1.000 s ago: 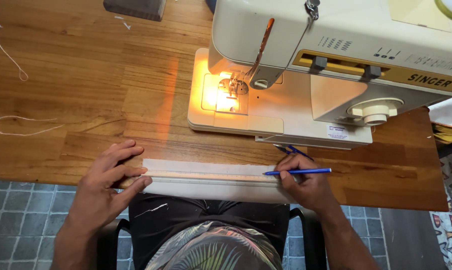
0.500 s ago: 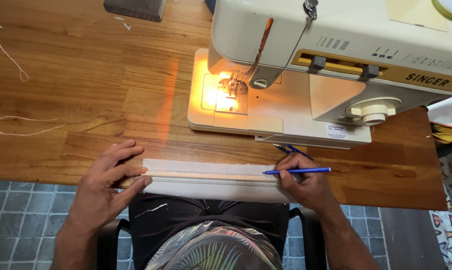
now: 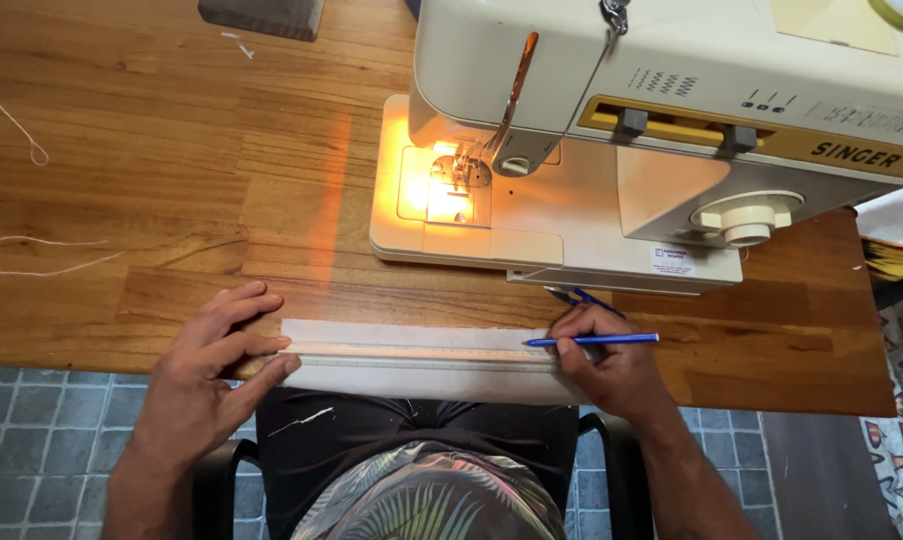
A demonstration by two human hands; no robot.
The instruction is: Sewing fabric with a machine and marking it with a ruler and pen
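Blue pen (image 3: pixel 593 340) in right hand (image 3: pixel 611 365)

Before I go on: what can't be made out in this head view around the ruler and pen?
- Pen tip: too small to tell whether it touches the white fabric strip.
- Ruler: left end under the left hand, right end behind the right hand; markings too fine.
- Sewing machine: top cut by frame edge.

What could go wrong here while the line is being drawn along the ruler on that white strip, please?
The ruler is pressed only at its left end by the left hand, so its far end, near the pen in the right hand, might pivot. The white fabric strip overhangs the table edge and could slip toward the lap.
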